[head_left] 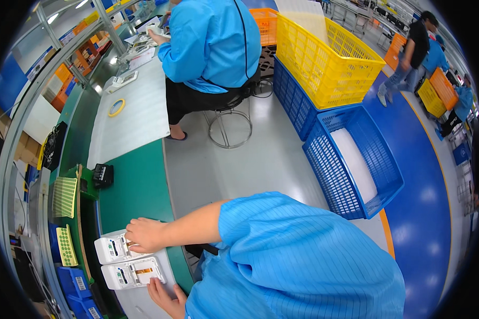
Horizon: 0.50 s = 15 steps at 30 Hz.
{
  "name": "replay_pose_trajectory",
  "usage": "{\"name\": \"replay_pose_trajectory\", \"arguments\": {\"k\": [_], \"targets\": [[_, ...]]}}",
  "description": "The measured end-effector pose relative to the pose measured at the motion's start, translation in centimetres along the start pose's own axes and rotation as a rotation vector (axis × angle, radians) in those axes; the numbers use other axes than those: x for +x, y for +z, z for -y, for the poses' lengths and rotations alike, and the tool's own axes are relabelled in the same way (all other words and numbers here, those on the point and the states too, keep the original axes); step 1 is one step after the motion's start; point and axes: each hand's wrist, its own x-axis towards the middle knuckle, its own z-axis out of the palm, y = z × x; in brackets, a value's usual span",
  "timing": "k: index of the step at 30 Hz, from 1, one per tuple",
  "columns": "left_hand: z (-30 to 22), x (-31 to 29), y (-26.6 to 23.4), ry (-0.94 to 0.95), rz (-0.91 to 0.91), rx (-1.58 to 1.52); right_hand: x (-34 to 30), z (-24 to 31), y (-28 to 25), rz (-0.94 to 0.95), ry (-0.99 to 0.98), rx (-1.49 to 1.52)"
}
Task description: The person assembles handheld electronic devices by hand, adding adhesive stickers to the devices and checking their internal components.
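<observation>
Two white plastic device housings lie side by side on a pale sheet on the bench. Over the far housing (107,250) is my right hand (145,235), its fingers bent and its fingertips down at the recess. Whatever they pinch there is hidden. The near housing (127,274) shows an open recess with an orange-brown strip (144,271) inside and a dark slot beside it. My left hand (166,299) rests at the near housing's right end, fingers extended and apart, the fingertips close to its edge.
Along the bench's left edge stand a yellow-green sticker sheet (66,245), blue bins (73,282) and a black block (103,175). Yellow tape (116,108) lies on a white mat (143,125). A co-worker (213,42) sits beyond; blue (324,175) and yellow crates (324,64) stand on the right.
</observation>
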Motion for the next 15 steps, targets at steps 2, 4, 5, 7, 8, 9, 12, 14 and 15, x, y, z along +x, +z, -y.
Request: {"name": "replay_pose_trajectory", "arguments": {"k": [2,4,5,7,8,9,12,14,15], "targets": [[-1.6,0.5,-0.9,0.081,-0.020,-0.009,-0.2,-0.1,-0.1,-0.007,-0.001,0.008],[-1.3,0.5,-0.9,0.088,-0.021,-0.003,-0.2,0.0,-0.2,0.002,0.001,0.009],[-1.1,0.5,-0.9,0.098,-0.019,0.005,-0.1,0.1,-0.3,0.007,0.007,0.013],[-1.0,0.6,-1.1,0.087,-0.012,-0.008,0.0,0.1,-0.3,0.013,0.001,0.019],[-1.1,0.6,-1.1,0.082,-0.002,-0.022,0.1,0.1,-0.2,0.014,0.001,0.025],[-1.1,0.7,-1.1,0.071,-0.010,-0.021,0.1,0.0,-0.3,0.021,-0.009,0.026],[-0.7,0.4,-0.9,0.061,-0.041,-0.072,0.4,0.2,-0.1,0.036,-0.021,0.025],[0.2,0.0,-0.3,0.056,-0.007,-0.064,0.6,0.3,-0.5,0.047,-0.001,0.046],[0.4,-0.1,-0.2,0.033,-0.042,-0.061,0.6,0.4,-0.6,0.064,-0.038,0.042]]}}
